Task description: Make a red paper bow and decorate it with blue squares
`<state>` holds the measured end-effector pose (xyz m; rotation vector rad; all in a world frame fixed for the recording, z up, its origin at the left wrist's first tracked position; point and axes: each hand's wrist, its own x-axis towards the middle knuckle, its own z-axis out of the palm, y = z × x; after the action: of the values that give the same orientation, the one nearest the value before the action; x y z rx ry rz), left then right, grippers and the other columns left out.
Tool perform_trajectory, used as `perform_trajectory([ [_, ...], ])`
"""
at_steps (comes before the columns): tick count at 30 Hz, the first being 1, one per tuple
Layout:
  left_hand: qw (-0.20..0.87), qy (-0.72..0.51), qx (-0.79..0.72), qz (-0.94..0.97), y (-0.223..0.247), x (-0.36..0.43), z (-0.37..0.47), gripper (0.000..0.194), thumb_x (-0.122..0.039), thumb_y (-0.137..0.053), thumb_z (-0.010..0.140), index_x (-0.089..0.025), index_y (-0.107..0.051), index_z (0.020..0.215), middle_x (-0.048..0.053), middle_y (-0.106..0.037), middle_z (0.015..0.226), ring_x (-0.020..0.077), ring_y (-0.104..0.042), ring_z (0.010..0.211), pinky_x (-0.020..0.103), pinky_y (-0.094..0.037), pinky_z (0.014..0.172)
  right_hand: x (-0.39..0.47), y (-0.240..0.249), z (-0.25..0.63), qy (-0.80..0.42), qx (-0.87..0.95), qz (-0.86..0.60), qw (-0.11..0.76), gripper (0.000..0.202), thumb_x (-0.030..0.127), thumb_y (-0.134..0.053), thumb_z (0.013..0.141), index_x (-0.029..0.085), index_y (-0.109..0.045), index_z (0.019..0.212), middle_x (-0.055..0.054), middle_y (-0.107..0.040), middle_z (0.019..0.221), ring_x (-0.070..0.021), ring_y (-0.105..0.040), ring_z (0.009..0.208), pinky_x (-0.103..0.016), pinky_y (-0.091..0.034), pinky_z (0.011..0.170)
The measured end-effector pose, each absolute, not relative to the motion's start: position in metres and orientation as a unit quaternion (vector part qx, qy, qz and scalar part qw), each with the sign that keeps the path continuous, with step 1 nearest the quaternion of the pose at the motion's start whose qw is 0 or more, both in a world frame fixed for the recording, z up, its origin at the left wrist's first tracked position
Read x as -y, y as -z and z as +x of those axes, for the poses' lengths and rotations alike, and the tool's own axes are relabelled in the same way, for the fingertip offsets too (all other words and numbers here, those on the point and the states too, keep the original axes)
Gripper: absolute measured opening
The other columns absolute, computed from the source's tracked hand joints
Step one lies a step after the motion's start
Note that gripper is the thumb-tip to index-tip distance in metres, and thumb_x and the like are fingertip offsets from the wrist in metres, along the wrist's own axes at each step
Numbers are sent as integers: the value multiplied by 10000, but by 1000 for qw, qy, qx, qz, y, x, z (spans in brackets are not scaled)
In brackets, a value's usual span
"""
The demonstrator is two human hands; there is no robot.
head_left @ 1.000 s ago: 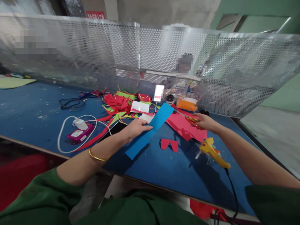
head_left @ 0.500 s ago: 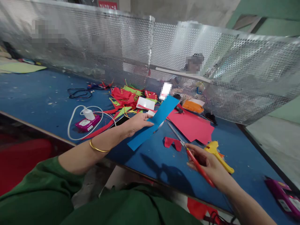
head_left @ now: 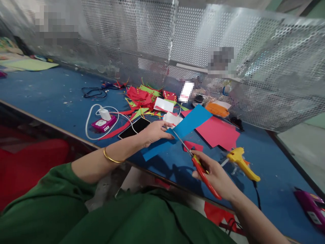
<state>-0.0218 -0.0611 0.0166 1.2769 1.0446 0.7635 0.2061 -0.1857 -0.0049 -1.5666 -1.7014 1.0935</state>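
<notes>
Right hand [head_left: 212, 173] gripping scissors [head_left: 200, 173], tips partly hidden by blue paper [head_left: 194, 120]

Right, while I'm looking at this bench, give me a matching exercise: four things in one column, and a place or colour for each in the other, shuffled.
1. scissors
2. blue paper strip
3. glue gun
4. white charger plug

A. on the purple socket block
B. in the left hand
C. yellow, lying on the table
D. in the right hand

Right pairs: 1-D, 2-B, 3-C, 4-A
</notes>
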Motion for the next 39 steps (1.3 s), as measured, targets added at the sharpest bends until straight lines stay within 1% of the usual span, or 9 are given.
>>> perform_trajectory([
  [2, 635, -317, -448, 544, -13, 64, -22, 582, -151, -838, 545, -134, -702, 1110, 57, -739, 766, 226, -704, 719, 371, -552, 697, 186, 7, 203, -424, 629, -578, 300, 603, 484, -743, 706, 197, -618, 1221, 18, -534, 782, -175, -489, 704, -310, -459, 677],
  [5, 641, -302, -449, 544, -7, 66, -23, 587, -169, -841, 551, -135, -702, 1120, 72, -749, 805, 227, -704, 718, 383, -557, 710, 187, 11, 201, -441, 617, -574, 307, 572, 452, -754, 709, 183, -643, 1201, 16, -552, 790, -169, -493, 713, -304, -452, 694],
  [12, 605, -269, -455, 595, -3, 64, -23, 679, -226, -857, 541, -149, -687, 1193, 76, -719, 917, 293, -688, 985, 415, -550, 814, 191, 23, 200, -470, 579, -577, 333, 586, 459, -766, 703, 156, -672, 1195, 4, -584, 814, -166, -498, 728, -305, -452, 725],
  [16, 598, -273, -447, 607, -2, 64, -22, 652, -226, -832, 534, -145, -694, 1166, 79, -696, 937, 299, -644, 1068, 390, -541, 796, 195, 26, 201, -469, 591, -564, 336, 537, 462, -751, 743, 155, -696, 1181, -2, -598, 827, -166, -502, 744, -300, -455, 738],
  [18, 593, -269, -452, 609, -1, 65, -21, 638, -232, -828, 528, -144, -698, 1146, 61, -682, 897, 286, -641, 1036, 363, -534, 757, 196, 28, 202, -461, 604, -558, 333, 507, 465, -729, 775, 160, -709, 1180, -4, -605, 830, -165, -501, 741, -296, -455, 730],
  [24, 603, -238, -461, 606, 4, 66, -20, 661, -256, -827, 535, -137, -696, 1172, -4, -637, 728, 195, -630, 734, 326, -498, 657, 199, 40, 207, -427, 635, -567, 306, 474, 470, -654, 859, 182, -715, 1231, -15, -659, 859, -178, -538, 752, -296, -464, 722],
  [28, 612, -229, -461, 600, 12, 63, -20, 665, -245, -829, 528, -131, -707, 1172, 5, -662, 763, 198, -640, 751, 335, -508, 682, 199, 48, 207, -410, 635, -582, 299, 511, 495, -659, 841, 167, -726, 1227, -36, -712, 899, -220, -599, 819, -312, -495, 753],
  [34, 615, -228, -471, 590, 19, 59, -20, 482, -200, -839, 547, -165, -751, 1020, -14, -661, 705, 175, -635, 723, 325, -512, 698, 198, 51, 203, -415, 610, -586, 335, 505, 475, -727, 768, 163, -763, 1163, -38, -723, 858, -208, -624, 782, -299, -528, 735],
  [39, 639, -233, -447, 582, -4, 51, -37, 207, -201, -732, 709, -181, -759, 913, 21, -736, 778, 144, -651, 686, 285, -522, 673, 204, 50, 211, -433, 532, -588, 429, 551, 443, -821, 674, 167, -757, 1146, 2, -645, 688, -128, -533, 559, -230, -471, 511],
])
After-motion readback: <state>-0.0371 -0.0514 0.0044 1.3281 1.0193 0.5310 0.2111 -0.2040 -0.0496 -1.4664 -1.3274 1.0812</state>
